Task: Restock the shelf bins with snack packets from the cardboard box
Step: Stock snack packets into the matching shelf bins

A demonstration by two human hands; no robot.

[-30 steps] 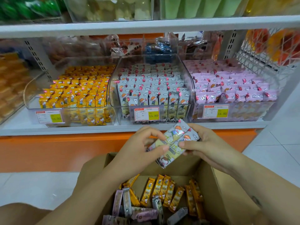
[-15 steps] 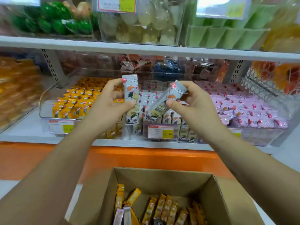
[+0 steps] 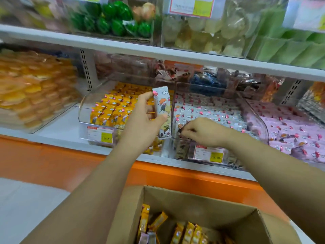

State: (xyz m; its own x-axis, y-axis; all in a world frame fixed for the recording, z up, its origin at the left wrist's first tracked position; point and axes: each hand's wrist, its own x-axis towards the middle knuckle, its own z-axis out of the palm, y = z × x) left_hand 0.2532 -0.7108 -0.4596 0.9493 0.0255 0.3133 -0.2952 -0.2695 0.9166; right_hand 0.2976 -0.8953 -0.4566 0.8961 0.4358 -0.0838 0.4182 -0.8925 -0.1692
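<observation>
**Seating Grey Packets in the Middle Bin**

Worked at the middle bin [image 3: 254,111] on the lower shelf, between the yellow bin [image 3: 84,110] and the pink bin [image 3: 299,131]. Judged the step in hand as seating one packet into the front row.

Recommended for a clean result:
- Matched packet print to bin print before lowering.
- Kept the packet upright and slid it into a gap in the front row.
- Pressed it level with its neighbours and let go only once propped on both sides.
- Stayed clear of the price label [image 3: 208,154] below the front wall.

Gripped a grey packet [image 3: 161,110] upright in the left hand [image 3: 144,124], with fingers wrapped narrowly round its edge and thumb across the lower face. Held it in front of the divide between the yellow and middle bins.

Reached the right hand [image 3: 205,131] over the middle bin's front-left corner. Bent the fingers tight and pinched the top of a front-row packet [image 3: 182,129] — contact partly hidden by knuckles.

Left the cardboard box [image 3: 193,199] open below the forearms, with yellow packets inside — more stock to shelve.
</observation>
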